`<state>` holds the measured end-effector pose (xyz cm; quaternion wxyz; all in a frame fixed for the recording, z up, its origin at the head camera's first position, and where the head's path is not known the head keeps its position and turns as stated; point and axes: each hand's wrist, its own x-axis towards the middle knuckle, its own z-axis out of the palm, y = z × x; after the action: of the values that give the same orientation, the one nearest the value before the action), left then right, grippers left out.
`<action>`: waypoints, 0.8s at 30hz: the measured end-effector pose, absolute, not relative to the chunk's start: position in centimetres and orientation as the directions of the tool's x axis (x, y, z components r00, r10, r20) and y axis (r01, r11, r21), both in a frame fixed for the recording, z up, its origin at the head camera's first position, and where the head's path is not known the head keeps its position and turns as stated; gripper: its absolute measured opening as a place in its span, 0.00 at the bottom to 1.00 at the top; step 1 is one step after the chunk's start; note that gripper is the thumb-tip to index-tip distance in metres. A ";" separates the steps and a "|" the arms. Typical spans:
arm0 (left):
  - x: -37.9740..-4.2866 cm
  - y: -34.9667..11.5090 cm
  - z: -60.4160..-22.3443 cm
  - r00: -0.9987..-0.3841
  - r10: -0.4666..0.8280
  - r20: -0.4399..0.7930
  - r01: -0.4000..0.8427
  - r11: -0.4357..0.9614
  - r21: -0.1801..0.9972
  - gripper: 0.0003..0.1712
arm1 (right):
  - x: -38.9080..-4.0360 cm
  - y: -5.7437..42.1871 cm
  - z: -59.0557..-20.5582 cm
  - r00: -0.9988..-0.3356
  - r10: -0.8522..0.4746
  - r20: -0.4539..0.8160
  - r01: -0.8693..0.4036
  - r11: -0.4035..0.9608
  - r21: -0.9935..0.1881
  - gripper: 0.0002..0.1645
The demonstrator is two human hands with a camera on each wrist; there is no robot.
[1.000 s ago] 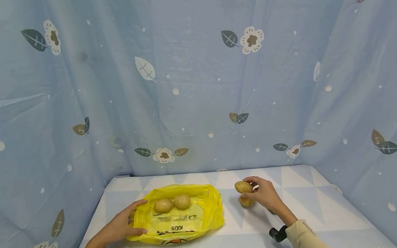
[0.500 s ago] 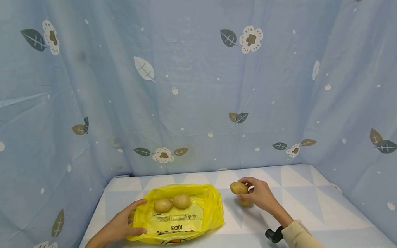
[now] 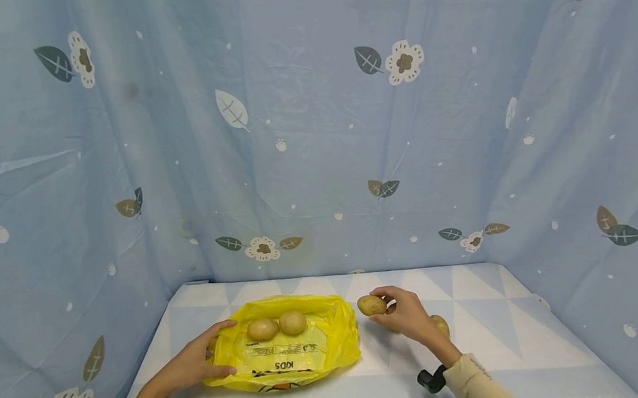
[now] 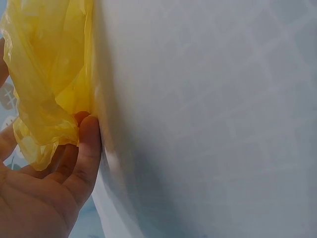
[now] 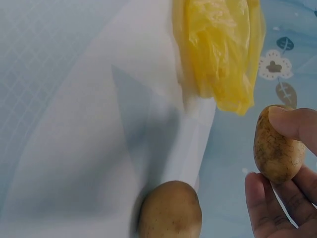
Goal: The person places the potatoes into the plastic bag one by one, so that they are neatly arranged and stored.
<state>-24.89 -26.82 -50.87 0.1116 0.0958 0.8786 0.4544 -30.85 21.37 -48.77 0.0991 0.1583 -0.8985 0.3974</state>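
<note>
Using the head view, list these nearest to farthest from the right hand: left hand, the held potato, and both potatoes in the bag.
1. Held potato: gripped by the right hand.
2. Right potato: inside the bag.
3. Left potato: inside the bag, beside the right one.
4. Left hand: at the bag's left edge.
</note>
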 end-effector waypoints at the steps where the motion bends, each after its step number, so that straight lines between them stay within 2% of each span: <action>1: -24.9 -26.8 -50.9 -0.957 0.270 -0.107 0.070 0.571 0.818 0.56 | -30.8 21.2 -48.7 -0.927 -0.211 0.309 -0.371 0.632 -0.681 0.28; 7: -25.0 -26.8 -50.9 -0.957 0.278 -0.089 0.092 0.578 0.810 0.56 | -30.7 20.2 -48.6 -0.916 -0.246 0.317 -0.400 0.622 -0.673 0.26; 24: -25.1 -26.9 -51.1 -0.964 0.242 -0.114 0.054 0.591 0.805 0.57 | -30.0 17.2 -48.7 -0.879 -0.354 0.319 -0.474 0.577 -0.666 0.25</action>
<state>-25.12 -26.88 -51.14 0.1060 0.0834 0.8857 0.4443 -30.04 17.22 -48.71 0.0756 0.2339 -0.8846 0.3962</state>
